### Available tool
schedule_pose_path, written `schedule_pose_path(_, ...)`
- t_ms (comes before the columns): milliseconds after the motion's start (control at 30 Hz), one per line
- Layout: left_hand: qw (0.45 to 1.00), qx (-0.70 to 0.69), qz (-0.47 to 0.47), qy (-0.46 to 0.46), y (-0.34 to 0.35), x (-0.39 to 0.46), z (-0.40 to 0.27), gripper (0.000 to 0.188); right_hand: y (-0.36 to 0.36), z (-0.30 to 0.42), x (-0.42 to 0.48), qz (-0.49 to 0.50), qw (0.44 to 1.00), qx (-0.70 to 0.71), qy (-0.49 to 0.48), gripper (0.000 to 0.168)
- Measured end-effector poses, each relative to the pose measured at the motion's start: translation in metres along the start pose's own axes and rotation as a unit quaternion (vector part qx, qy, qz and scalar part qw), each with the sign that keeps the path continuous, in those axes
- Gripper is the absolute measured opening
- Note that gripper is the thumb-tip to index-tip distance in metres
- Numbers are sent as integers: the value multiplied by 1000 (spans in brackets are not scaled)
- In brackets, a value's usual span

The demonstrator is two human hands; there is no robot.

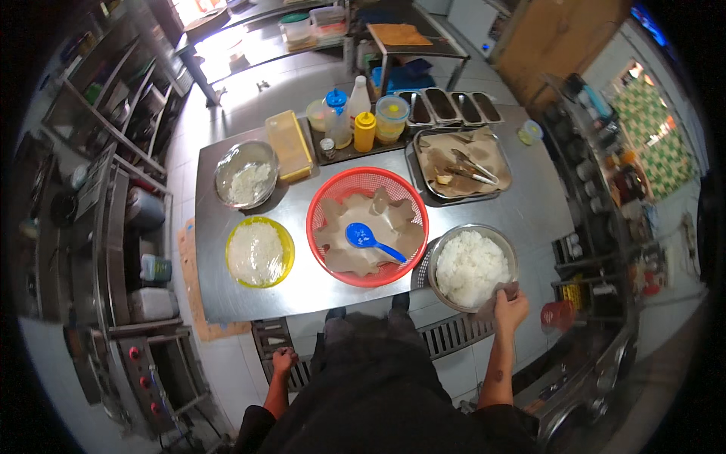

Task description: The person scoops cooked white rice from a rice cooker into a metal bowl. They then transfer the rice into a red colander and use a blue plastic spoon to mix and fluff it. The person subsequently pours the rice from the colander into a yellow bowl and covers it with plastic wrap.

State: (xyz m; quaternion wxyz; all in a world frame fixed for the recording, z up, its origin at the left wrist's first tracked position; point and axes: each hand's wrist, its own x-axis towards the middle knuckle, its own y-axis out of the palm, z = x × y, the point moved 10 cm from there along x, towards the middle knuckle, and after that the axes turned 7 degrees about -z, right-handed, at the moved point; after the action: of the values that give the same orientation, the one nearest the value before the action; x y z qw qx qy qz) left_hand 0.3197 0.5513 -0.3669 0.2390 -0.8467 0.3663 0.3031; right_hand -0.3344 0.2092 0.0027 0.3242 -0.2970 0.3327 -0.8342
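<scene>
My right hand [509, 311] pinches a brown cloth or paper [489, 307] against the near right rim of a round metal bowl. Cooked white rice [472, 267] is heaped in this metal bowl [513, 249], at the table's right front edge. Away from the table, my left hand [283, 361] hangs low with its fingers curled, and I see nothing in it. Between the bowls stands a red perforated plastic basket [313, 249] lined with brown paper [334, 218]. On the paper lies a blue plastic rice spoon [361, 234] with white grains stuck to it.
The steel table [306, 301] also bears a film-covered yellow bowl [291, 255], a metal bowl with white food [227, 167], a lidded container [288, 144], a yellow squeeze bottle [364, 131], and a paper-lined tray [422, 181] with tongs [476, 167]. Floor grating [454, 339] runs below.
</scene>
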Motion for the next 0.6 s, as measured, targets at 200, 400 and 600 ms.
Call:
schedule_pose_path(200,989,-48,-74,-117,37,-96,52,17,84,-62,25,101,988,87,76,25)
schedule_pose_path(400,988,25,-93,-124,73,-148,71,14,140,-89,-9,238,918,248,199,29)
schedule_pose_path(600,989,-32,-49,-136,118,-150,48,19,169,-84,-43,328,854,259,311,24)
